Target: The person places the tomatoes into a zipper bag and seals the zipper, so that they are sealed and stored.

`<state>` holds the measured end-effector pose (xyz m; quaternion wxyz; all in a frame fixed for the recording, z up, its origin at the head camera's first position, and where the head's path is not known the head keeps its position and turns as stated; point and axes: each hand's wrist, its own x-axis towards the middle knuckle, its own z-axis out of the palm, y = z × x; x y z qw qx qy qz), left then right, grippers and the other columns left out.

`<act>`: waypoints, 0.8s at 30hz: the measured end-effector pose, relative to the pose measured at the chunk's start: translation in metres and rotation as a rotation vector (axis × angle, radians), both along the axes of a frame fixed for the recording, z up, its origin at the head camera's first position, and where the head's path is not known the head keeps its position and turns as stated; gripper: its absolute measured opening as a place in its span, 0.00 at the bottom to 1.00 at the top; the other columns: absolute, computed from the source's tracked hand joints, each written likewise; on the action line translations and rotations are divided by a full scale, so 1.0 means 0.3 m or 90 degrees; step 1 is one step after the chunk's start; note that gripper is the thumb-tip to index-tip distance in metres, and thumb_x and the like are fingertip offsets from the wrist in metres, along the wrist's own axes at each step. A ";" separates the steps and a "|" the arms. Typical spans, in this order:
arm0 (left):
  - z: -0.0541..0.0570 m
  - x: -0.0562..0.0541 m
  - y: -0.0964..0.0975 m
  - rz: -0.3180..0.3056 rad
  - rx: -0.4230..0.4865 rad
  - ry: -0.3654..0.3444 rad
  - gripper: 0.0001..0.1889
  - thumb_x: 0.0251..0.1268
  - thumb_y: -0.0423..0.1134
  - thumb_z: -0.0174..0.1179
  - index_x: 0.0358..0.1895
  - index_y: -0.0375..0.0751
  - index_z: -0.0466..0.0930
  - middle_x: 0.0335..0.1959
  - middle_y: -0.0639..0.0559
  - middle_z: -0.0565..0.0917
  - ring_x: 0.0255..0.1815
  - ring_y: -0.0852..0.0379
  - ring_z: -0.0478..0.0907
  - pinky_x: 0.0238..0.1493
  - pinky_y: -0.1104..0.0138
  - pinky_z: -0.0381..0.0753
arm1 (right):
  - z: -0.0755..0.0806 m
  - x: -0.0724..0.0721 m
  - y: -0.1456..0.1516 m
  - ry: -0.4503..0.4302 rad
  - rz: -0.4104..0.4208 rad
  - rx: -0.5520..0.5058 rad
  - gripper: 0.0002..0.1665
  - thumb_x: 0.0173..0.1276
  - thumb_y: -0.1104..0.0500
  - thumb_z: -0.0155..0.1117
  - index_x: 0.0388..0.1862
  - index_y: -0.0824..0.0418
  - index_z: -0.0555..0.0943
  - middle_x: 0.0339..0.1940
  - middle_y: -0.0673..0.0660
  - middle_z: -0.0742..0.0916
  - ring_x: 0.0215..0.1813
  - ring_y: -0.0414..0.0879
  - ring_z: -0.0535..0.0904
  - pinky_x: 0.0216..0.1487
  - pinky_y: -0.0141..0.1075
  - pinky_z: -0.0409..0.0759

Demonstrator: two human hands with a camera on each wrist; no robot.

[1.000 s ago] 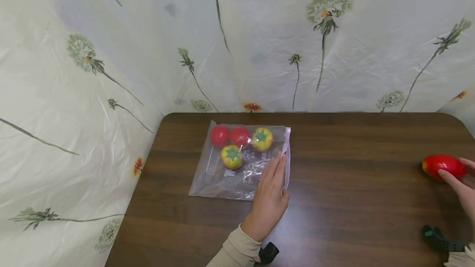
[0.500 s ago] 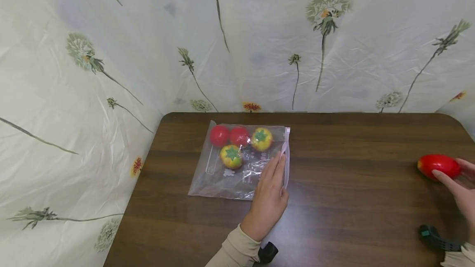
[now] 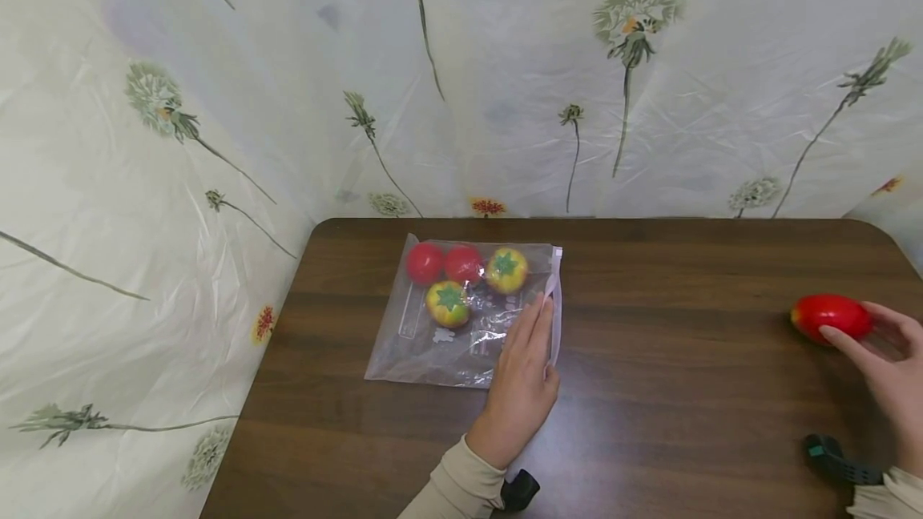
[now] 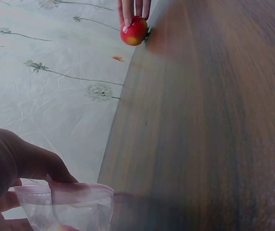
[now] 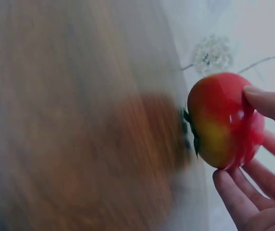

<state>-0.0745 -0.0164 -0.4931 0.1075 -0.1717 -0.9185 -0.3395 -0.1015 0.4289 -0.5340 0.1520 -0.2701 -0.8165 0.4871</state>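
Head view: A person's right hand (image 3: pixel 892 381) grips a glossy red tomato (image 3: pixel 829 316) between thumb and fingers, held above the brown wooden table (image 3: pixel 671 423) near its right edge. The lobed tomato shows a yellow patch and a green leafy crown (image 5: pixel 187 117). Toward the table's far left corner lies one clear zip bag (image 3: pixel 395 352) containing four more fruits: two red ones (image 3: pixel 425 263) and two yellow-green ones (image 3: pixel 448 305) topped with green stars. The left hand (image 3: pixel 519 387) rests, fingers straight, at the bag's zip edge.
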 end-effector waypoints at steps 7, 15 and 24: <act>0.005 0.003 -0.002 0.000 -0.001 -0.008 0.48 0.56 0.23 0.69 0.82 0.39 0.57 0.83 0.46 0.61 0.81 0.46 0.63 0.76 0.49 0.72 | 0.016 -0.004 -0.029 -0.018 0.077 0.054 0.40 0.71 0.57 0.69 0.80 0.44 0.67 0.73 0.37 0.75 0.54 0.17 0.67 0.52 0.06 0.67; 0.004 0.005 -0.004 -0.001 -0.003 0.007 0.48 0.55 0.23 0.69 0.81 0.38 0.57 0.83 0.45 0.61 0.81 0.45 0.63 0.75 0.50 0.73 | 0.050 -0.016 -0.091 -0.085 0.127 0.121 0.43 0.73 0.48 0.67 0.83 0.45 0.62 0.84 0.59 0.65 0.79 0.39 0.69 0.55 0.10 0.67; -0.001 0.005 -0.007 -0.003 -0.001 0.016 0.49 0.55 0.23 0.69 0.81 0.39 0.57 0.83 0.46 0.62 0.81 0.47 0.63 0.75 0.51 0.73 | 0.046 -0.030 -0.136 -0.037 0.213 0.124 0.41 0.70 0.50 0.71 0.80 0.48 0.68 0.79 0.51 0.73 0.57 0.15 0.71 0.42 0.08 0.73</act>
